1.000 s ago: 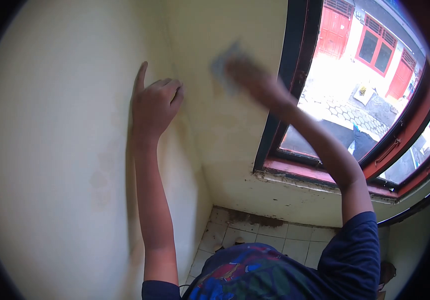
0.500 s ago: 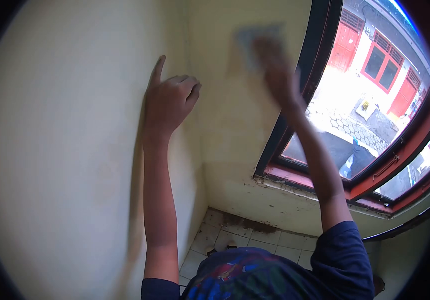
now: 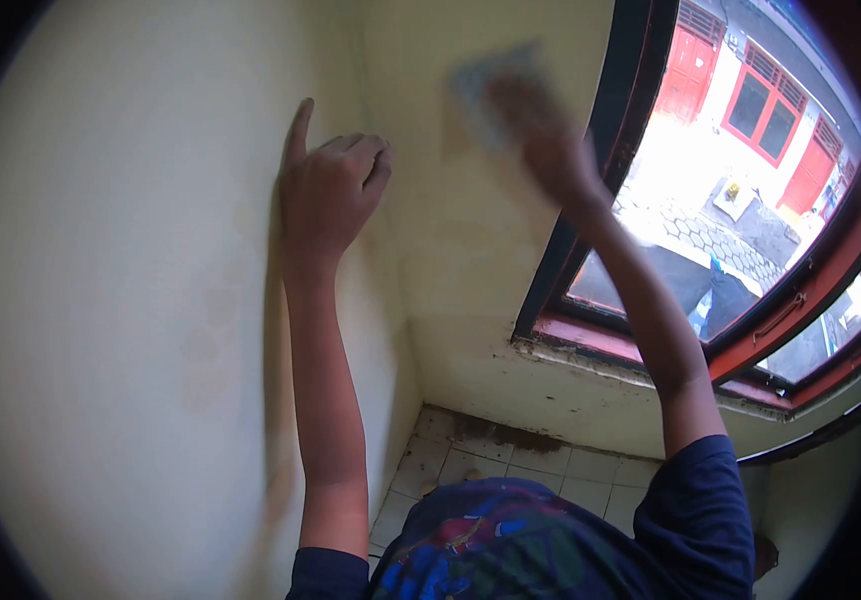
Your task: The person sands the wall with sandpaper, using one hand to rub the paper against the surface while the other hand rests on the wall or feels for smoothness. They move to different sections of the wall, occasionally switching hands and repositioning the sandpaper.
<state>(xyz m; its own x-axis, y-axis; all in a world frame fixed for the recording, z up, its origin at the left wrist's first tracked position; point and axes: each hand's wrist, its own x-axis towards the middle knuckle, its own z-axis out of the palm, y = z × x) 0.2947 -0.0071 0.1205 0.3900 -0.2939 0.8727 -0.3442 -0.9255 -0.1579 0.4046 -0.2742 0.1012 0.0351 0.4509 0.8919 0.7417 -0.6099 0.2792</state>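
My left hand (image 3: 331,195) rests against the pale left wall (image 3: 151,230) near the corner. Its little finger or outer finger points up and the others curl inward; whether anything is inside them is hidden. My right hand (image 3: 546,140) is blurred and presses a greyish-white flat piece, perhaps a cloth or paper (image 3: 476,85), against the cream wall (image 3: 461,240) between the corner and the window. A slightly darker patch shows on that wall beside the piece.
A window with a dark and red frame (image 3: 586,338) stands on the right, its sill edge rough and chipped. Outside are a paved yard and a building with red doors. White floor tiles (image 3: 591,465) with a brown stain lie below.
My right hand and the greyish-white piece have shifted slightly left. My left hand appears a little further left and higher, and the whole view has shifted slightly.
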